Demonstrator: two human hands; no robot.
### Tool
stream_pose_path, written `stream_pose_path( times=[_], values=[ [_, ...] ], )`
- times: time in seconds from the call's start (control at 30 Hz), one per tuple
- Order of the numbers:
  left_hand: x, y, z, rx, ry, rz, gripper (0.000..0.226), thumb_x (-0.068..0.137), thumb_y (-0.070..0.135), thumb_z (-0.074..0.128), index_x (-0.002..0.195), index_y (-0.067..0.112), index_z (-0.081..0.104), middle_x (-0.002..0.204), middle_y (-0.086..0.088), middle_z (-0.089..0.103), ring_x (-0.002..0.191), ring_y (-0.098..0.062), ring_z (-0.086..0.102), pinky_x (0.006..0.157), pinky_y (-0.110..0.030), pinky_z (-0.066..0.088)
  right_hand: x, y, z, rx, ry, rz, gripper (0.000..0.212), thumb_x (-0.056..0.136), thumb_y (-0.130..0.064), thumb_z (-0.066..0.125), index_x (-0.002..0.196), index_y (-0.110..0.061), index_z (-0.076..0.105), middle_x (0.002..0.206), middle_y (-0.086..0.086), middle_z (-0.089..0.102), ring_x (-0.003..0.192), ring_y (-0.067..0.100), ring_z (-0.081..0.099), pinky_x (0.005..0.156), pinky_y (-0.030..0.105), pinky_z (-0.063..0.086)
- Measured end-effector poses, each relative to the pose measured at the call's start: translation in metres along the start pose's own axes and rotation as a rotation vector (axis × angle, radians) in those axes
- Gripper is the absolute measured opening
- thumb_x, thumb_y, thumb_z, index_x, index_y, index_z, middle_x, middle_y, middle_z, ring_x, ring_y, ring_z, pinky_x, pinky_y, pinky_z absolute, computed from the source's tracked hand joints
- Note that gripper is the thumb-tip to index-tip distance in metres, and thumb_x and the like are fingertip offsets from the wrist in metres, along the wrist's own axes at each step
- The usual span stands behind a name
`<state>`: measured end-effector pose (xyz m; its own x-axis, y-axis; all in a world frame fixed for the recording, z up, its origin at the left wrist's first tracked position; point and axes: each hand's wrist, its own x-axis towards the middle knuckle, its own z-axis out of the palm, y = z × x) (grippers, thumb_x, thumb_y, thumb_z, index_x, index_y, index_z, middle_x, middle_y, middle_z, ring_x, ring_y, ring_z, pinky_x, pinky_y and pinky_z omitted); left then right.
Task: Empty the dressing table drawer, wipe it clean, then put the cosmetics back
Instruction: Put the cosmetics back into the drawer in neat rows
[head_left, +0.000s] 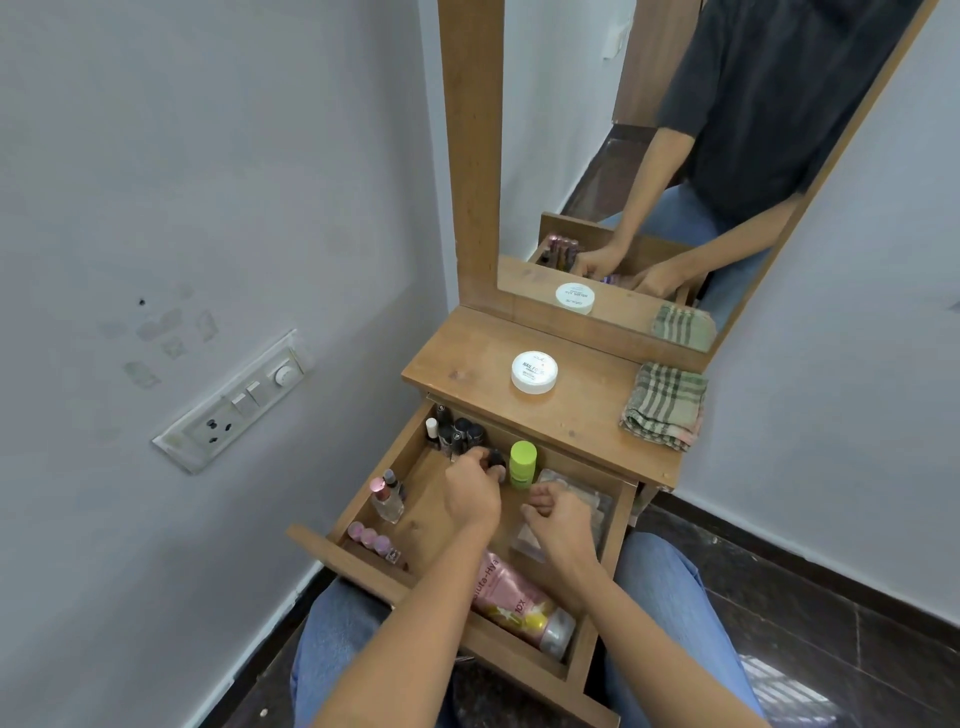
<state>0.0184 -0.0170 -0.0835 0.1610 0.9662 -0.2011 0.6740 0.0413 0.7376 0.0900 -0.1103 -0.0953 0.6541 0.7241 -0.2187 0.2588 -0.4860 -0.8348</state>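
Head view: the left hand (472, 493) has its grip closed round a small dark-capped bottle (496, 460), held just above the drawer (343, 558) floor, near the cluster of dark bottles (460, 434) in the back left corner and just beside the green-capped bottle (522, 465). The right hand (563, 525) hovers over a clear packet (597, 509) with fingers curled; whether its grip has anything I cannot tell. The drawer stands pulled open over the person's lap and holds nearly everything: a perfume bottle (387, 501) at the left wall, pink-capped bottles (369, 536) at the front left, and a pink tube (519, 597) at the front right. On the bench (467, 364) sit only a white jar (534, 372) and a folded checked cloth (665, 405), well apart. With so little out, this could be emptying just begun or restocking almost done; the frame does not settle it. If emptying, the bottle needs lifting clear of its neighbours and setting upright on the bench.
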Motion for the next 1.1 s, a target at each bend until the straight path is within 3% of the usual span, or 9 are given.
stream_pose_path(
  times=[0.23, 0.37, 0.53, 0.67, 0.77, 0.87, 1.03, 1.1],
  values=[
    [0.006, -0.009, 0.022, -0.098, 0.012, -0.002, 0.028, 0.083, 0.008, 0.065, 0.111, 0.014, 0.068, 0.104, -0.007, 0.071, 0.099, -0.023, 0.064, 0.084, -0.028, 0.048, 0.0, 0.006, -0.005, 0.035, 0.014, 0.058, 0.018, 0.084, 0.003, 0.062, 0.1, -0.006, 0.064, 0.088, 0.0, 0.061, 0.08, 0.007, 0.057, 0.066, 0.006, 0.045],
    [0.003, -0.016, 0.024, -0.195, 0.055, -0.098, 0.026, 0.086, 0.008, 0.065, 0.112, 0.006, 0.066, 0.104, -0.011, 0.07, 0.1, -0.025, 0.065, 0.087, -0.029, 0.047, -0.002, 0.006, -0.007, 0.06, 0.024, 0.058, 0.017, 0.084, 0.003, 0.062, 0.098, -0.007, 0.063, 0.085, -0.002, 0.06, 0.08, 0.008, 0.056, 0.065, 0.003, 0.044],
    [0.013, -0.024, 0.035, -0.4, -0.031, -0.275, 0.007, 0.086, 0.01, 0.063, 0.084, 0.015, 0.067, 0.09, -0.01, 0.072, 0.09, -0.028, 0.069, 0.085, -0.037, 0.055, -0.009, 0.002, -0.014, 0.066, 0.03, 0.004, 0.018, 0.086, 0.0, 0.061, 0.096, -0.014, 0.063, 0.088, -0.001, 0.064, 0.081, 0.007, 0.059, 0.067, 0.004, 0.044],
    [0.028, -0.022, 0.045, -0.518, -0.05, -0.36, 0.021, 0.086, 0.009, 0.062, 0.07, 0.023, 0.061, 0.083, -0.008, 0.069, 0.082, -0.027, 0.07, 0.08, -0.04, 0.058, -0.012, -0.003, -0.022, 0.092, 0.055, -0.02, 0.016, 0.087, -0.002, 0.06, 0.097, -0.012, 0.065, 0.088, 0.001, 0.066, 0.081, 0.008, 0.061, 0.07, 0.005, 0.046],
    [0.038, -0.024, 0.054, -0.507, -0.045, -0.352, 0.022, 0.08, 0.013, 0.066, 0.062, 0.023, 0.06, 0.079, -0.006, 0.069, 0.082, -0.027, 0.07, 0.08, -0.043, 0.058, -0.011, -0.005, -0.027, 0.111, 0.049, -0.045, 0.019, 0.087, -0.004, 0.061, 0.104, -0.009, 0.066, 0.091, 0.001, 0.069, 0.085, 0.01, 0.064, 0.083, 0.02, 0.054],
    [0.045, -0.031, 0.06, -0.484, -0.055, -0.359, 0.022, 0.081, 0.014, 0.065, 0.062, 0.023, 0.06, 0.082, -0.009, 0.072, 0.081, -0.028, 0.07, 0.078, -0.042, 0.058, -0.009, -0.008, -0.031, 0.172, 0.032, -0.052, 0.02, 0.086, -0.005, 0.062, 0.102, -0.015, 0.066, 0.089, -0.002, 0.069, 0.087, 0.013, 0.067, 0.085, 0.037, 0.057],
    [0.023, -0.009, 0.032, -0.469, -0.09, -0.32, 0.01, 0.088, 0.012, 0.06, 0.079, 0.014, 0.064, 0.079, -0.007, 0.07, 0.076, -0.024, 0.07, 0.076, -0.037, 0.059, -0.009, -0.034, -0.043, 0.235, 0.067, -0.114, 0.018, 0.089, -0.005, 0.06, 0.098, -0.021, 0.064, 0.087, -0.003, 0.069, 0.085, 0.016, 0.068, 0.081, 0.032, 0.057],
    [0.017, -0.013, 0.026, -0.446, -0.082, -0.294, 0.016, 0.088, 0.015, 0.059, 0.073, 0.016, 0.063, 0.077, -0.006, 0.071, 0.074, -0.023, 0.071, 0.076, -0.039, 0.059, -0.001, -0.052, -0.05, 0.239, 0.102, -0.177, 0.016, 0.09, -0.004, 0.058, 0.097, -0.017, 0.063, 0.084, -0.001, 0.069, 0.08, 0.016, 0.068, 0.079, 0.032, 0.058]
  ],
)
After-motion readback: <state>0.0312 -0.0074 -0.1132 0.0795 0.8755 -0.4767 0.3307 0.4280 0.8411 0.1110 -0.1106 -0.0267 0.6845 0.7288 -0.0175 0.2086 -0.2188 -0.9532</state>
